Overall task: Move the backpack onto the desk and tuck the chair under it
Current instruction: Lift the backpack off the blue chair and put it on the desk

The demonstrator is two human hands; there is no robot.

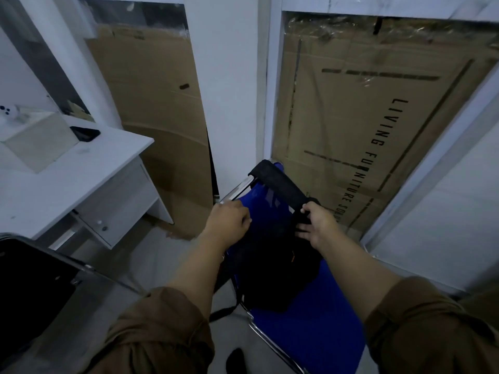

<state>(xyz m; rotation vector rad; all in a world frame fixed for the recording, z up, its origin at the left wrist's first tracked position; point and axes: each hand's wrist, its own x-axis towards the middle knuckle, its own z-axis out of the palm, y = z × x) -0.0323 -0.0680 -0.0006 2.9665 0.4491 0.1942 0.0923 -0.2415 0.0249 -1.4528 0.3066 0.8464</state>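
Observation:
A black backpack (272, 263) sits on the seat of a blue chair (310, 327) with a chrome frame, in the lower middle of the head view. One of its straps trails off the seat's left edge toward the floor. My left hand (229, 221) is closed on the bag's upper left side. My right hand (314, 225) grips the top of the bag, just below the chair's black top pad (278, 182). The white desk (81, 168) stands to the left, apart from the chair.
On the desk lie a pale box (37, 141) and a dark flat object (85, 133). A black chair back (29, 276) fills the lower left. Cardboard sheets (364, 125) lean against the wall behind. A drawer unit (118, 209) sits under the desk.

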